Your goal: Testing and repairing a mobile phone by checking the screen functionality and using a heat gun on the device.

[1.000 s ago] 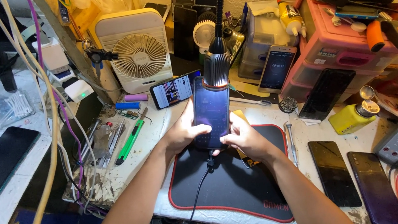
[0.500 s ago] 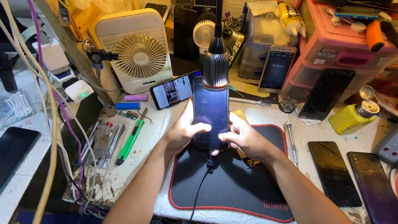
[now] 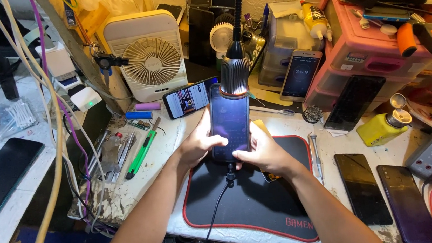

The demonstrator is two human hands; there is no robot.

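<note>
Phone held in both hands under a lamp

Phone [image 3: 230, 123] sits upright over the black mat [image 3: 254, 201], screen lit, one cable [image 3: 218, 204] plugged into its lower end. Left hand [image 3: 199, 144] and right hand [image 3: 260, 151] grip its two sides, thumbs on the glass. One gooseneck lamp [image 3: 234, 73] hangs just above. Two dark phones [image 3: 383, 193] lie flat on the counter [image 3: 175, 135] to the right; one white fan [image 3: 150, 57] stands behind.

Left thumb [image 3: 216, 138] has shifted slightly on the phone [image 3: 230, 121] screen; hands otherwise unmoved.
</note>
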